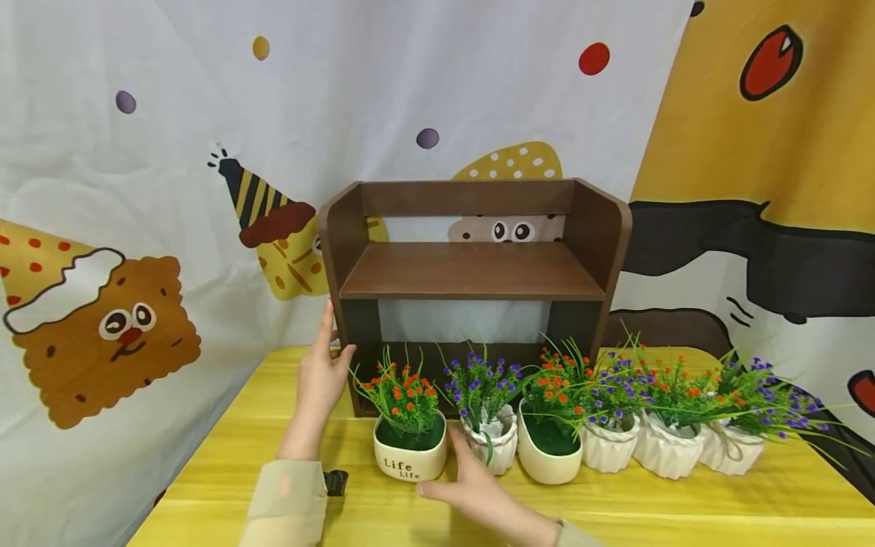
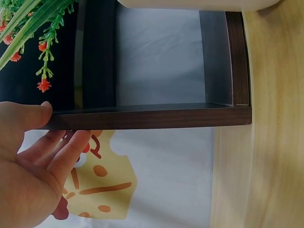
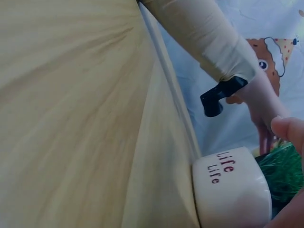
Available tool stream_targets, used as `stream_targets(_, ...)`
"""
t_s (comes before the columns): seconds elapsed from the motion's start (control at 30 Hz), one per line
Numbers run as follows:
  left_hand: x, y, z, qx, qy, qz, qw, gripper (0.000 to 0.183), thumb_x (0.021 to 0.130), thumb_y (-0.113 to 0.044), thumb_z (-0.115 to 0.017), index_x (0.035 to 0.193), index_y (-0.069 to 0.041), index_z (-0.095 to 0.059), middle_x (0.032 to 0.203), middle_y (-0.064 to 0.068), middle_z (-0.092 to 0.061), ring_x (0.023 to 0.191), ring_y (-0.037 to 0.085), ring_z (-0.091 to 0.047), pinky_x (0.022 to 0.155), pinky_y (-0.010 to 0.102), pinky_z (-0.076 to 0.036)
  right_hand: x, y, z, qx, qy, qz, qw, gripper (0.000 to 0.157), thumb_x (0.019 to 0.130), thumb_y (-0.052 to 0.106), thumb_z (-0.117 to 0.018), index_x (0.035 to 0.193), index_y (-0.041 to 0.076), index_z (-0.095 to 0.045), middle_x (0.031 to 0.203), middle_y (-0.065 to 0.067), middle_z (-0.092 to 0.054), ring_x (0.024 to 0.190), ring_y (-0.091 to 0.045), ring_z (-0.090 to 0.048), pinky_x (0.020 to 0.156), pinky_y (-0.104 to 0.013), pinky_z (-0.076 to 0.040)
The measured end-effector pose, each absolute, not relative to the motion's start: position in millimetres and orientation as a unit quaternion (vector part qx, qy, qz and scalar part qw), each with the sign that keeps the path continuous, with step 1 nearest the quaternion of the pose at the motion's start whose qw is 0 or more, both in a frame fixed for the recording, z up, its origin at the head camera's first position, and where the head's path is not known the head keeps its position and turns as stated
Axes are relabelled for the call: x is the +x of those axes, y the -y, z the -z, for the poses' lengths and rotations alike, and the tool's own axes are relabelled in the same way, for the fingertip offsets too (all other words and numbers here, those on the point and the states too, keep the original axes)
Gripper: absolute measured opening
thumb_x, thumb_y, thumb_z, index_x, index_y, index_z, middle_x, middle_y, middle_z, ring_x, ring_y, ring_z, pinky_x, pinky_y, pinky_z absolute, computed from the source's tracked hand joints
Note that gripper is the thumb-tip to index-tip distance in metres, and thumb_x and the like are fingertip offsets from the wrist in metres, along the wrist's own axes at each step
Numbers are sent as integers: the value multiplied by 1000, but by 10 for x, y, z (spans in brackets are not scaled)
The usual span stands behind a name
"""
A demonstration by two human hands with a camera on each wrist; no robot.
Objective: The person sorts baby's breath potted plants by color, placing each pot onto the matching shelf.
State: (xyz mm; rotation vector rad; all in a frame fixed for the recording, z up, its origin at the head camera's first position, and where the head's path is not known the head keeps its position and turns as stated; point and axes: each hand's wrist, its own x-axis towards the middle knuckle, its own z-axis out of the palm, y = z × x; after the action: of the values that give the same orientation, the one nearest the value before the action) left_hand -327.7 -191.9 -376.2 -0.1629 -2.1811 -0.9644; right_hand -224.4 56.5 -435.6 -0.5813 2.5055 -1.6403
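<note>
My left hand (image 1: 321, 380) is at the left side panel of a brown two-tier wooden shelf (image 1: 472, 270). In the left wrist view the thumb of this hand (image 2: 31, 175) lies over the panel's edge and the fingers sit against its outer face. My right hand (image 1: 478, 490) is spread beside a cream "Life" flowerpot (image 1: 410, 463) with orange flowers, its thumb before the pot and its fingers at the pot's right side. In the right wrist view that pot (image 3: 232, 190) stands on the table, close by the thumb (image 3: 287, 130).
Right of the "Life" pot, several more potted artificial flowers stand in a row, including a white pot with purple flowers (image 1: 499, 444) and a cream pot with orange ones (image 1: 550, 456). They stand on a yellow wood-grain table (image 1: 225, 471). A cartoon-printed cloth (image 1: 171, 190) hangs behind.
</note>
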Motion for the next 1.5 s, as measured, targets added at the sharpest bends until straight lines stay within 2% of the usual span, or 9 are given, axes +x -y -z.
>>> stream_targets(0.1,-3270,1923,3779,-62,850,375,366,85,80,-11,-65,141,-37,-13,107,20,-59,77,29,-63,67,41,-50,-2318,-477,4439,-183,-816,547,28,110,65,36,-75,139,-5,-4,141,-26,-11,128,-37,-14,100,-52,-15)
stream_targets(0.23,-3267,1921,3798,-62,850,376,364,85,79,-11,-65,141,-37,-13,107,20,-59,77,29,-63,67,41,-50,-2410,-381,4519,-167,-808,565,6,114,63,32,-77,140,-2,0,140,-28,-14,126,-38,-18,100,-51,-16)
stream_targets(0.57,-3281,1910,3840,-65,848,378,365,84,79,-10,-66,141,-34,-15,106,20,-59,77,29,-63,67,41,-50,-2550,-331,4623,-129,-816,563,-26,117,54,32,-81,141,2,-8,135,-27,-27,120,-40,-29,98,-52,-20)
stream_targets(0.73,-3258,1905,3832,-60,851,380,358,84,80,-12,-65,141,-37,-13,108,20,-58,77,30,-63,67,43,-49,-2580,-309,4660,-129,-826,547,-43,114,53,35,-81,139,0,-15,134,-25,-31,119,-39,-32,97,-51,-23)
stream_targets(0.83,-3245,1908,3825,-60,852,381,356,83,80,-12,-64,141,-36,-13,108,20,-58,77,30,-63,67,43,-49,-2586,-299,4659,-140,-829,539,-51,106,53,37,-81,135,0,-27,129,-20,-40,115,-34,-39,96,-48,-28)
stream_targets(1.0,-3247,1924,3793,-68,850,375,364,81,81,-13,-64,141,-34,-14,108,20,-58,76,30,-63,65,43,-50,-2581,-308,4612,-158,-837,520,-60,91,51,43,-81,125,6,-43,117,-8,-50,106,-26,-47,92,-44,-34)
stream_targets(1.5,-3254,1931,3771,-72,845,374,375,82,79,-11,-66,141,-32,-18,105,20,-60,74,29,-64,65,42,-50,-2462,-435,4472,-175,-834,522,-33,91,54,45,-79,127,5,-41,120,-9,-48,109,-26,-45,91,-44,-35)
